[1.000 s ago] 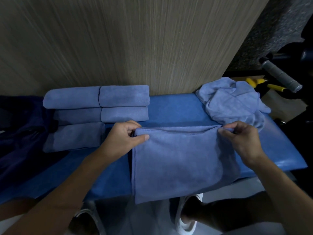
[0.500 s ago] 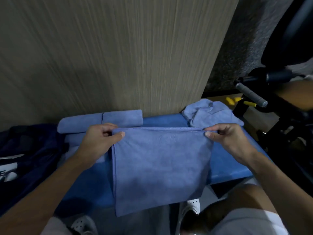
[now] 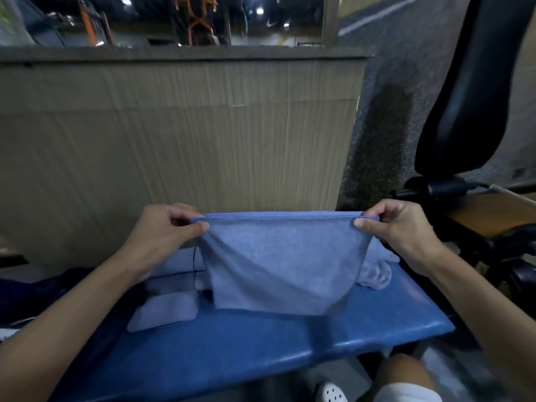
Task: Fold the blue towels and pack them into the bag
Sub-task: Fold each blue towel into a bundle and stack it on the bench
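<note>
1. Towel (image 3: pixel 284 262) airborne over bench (image 3: pixel 261 343), top corners pinched by left hand (image 3: pixel 162 230) and right hand (image 3: pixel 400 230).
2. Risk: edge slipping from either pinch, layers shifting, crooked fold.
3. Risk: hanging hem dragging across folded towels (image 3: pixel 165 311), knocking stack askew.

Dim, cool light throughout. Straight ahead, a tall beige panel (image 3: pixel 174 140) with fine vertical grain, capped by a grey ledge (image 3: pixel 174 55). Above the ledge, a window (image 3: pixel 162 18) with blurred lamps and orange frames behind it. To the right of the panel, speckled grey floor (image 3: pixel 377 117) with a dark patch and a white line (image 3: pixel 377 14) far off. At right, a black chair back (image 3: pixel 470 97) above a wooden board (image 3: pixel 487 213). In front, a glossy blue padded worktop (image 3: pixel 261 346).
</note>
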A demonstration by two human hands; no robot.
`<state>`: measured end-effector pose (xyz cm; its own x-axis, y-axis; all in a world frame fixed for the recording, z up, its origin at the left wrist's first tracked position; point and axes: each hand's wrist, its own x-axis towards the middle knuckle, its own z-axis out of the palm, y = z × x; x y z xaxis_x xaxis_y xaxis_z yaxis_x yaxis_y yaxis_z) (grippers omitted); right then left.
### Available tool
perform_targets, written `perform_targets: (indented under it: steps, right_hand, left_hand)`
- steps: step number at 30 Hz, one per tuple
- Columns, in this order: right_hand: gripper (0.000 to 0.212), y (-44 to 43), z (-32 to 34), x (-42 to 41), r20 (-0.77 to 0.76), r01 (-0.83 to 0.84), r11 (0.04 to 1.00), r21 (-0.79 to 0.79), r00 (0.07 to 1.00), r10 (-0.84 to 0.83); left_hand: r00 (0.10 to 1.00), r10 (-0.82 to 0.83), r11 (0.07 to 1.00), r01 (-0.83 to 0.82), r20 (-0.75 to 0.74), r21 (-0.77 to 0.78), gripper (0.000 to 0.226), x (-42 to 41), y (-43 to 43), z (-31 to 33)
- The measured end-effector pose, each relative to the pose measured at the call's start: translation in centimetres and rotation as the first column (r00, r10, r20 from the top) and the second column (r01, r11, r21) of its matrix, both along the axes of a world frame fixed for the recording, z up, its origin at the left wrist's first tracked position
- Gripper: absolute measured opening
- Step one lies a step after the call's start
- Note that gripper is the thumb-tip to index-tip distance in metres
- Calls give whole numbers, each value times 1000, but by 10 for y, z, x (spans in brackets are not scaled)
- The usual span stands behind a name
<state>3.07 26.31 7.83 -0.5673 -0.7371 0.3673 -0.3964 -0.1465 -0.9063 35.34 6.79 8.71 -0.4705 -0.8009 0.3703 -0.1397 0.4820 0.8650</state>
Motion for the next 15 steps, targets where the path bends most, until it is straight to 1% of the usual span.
perform_targets:
  steps: [2,5,7,10,13,15]
  right_hand:
    - [7,5,12,1,-5,-23,1000,-5,1000,23]
    - [3,8,24,2,-9,-18,999,-32,1000,18]
    - [2,8,29,3,-32,2,998,-58,999,-4]
    - [9,7,36,4,-51,30,995,-97,998,-35]
    - [6,5,41,3,-67,33,995,-91,997,-39]
    - [9,4,44,1,-111,46,996,-82,992,-55]
  left_hand:
    - [1000,23,998,-22,11,-63,20,1,2,10]
    - [1000,19,996,-17,15,-85,31,3,2,21]
    - [1000,4,995,-4,3,-96,30,4,2,26]
    - [999,-29,991,26,-17,-130,21,4,5,35]
    - [996,-84,993,81,-39,-81,29,5,9,45]
    - [995,-99,993,97,-26,-71,31,4,12,52]
